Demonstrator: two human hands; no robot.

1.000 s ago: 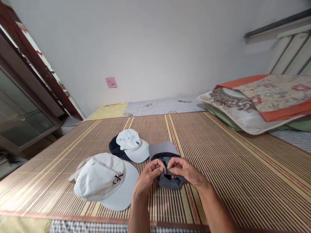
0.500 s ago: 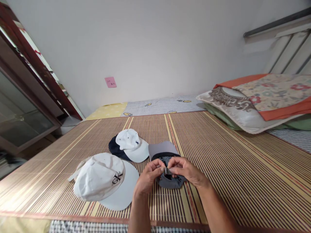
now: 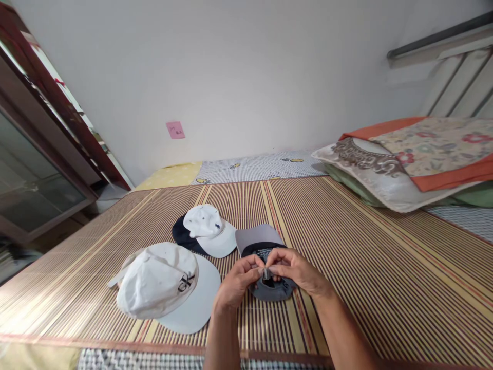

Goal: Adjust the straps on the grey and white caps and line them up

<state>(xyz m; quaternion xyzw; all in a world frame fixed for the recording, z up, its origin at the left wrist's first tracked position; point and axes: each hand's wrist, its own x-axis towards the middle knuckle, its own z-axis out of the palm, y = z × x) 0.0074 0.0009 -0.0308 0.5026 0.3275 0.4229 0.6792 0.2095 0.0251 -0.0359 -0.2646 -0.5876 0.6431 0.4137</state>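
Observation:
A grey baseball cap [image 3: 260,234] lies upside down on the striped mat, its brim pointing away from me. Both hands are at its back strap, where a small metal buckle [image 3: 266,274] shows between the fingertips. My left hand [image 3: 241,277] pinches the strap on the buckle's left side. On the other side my right hand [image 3: 295,270] pinches the strap, thumb and forefinger close to the buckle. The fingers hide part of the strap and of the cap's inside. To the left rests a large white cap [image 3: 154,282] with black letters on its front.
Beyond the lettered cap, a smaller white cap [image 3: 204,226] overlaps a dark navy cap [image 3: 183,234]. Pillows [image 3: 370,164] with a floral cover are stacked at the right on the bamboo mat [image 3: 365,246]. A wall [image 3: 254,77] bearing a pink note [image 3: 175,130] rises behind.
The buckle and my fingertips have shifted slightly to the right, and the buckle shows a little more plainly. Both hands still pinch the strap. The other caps stay put.

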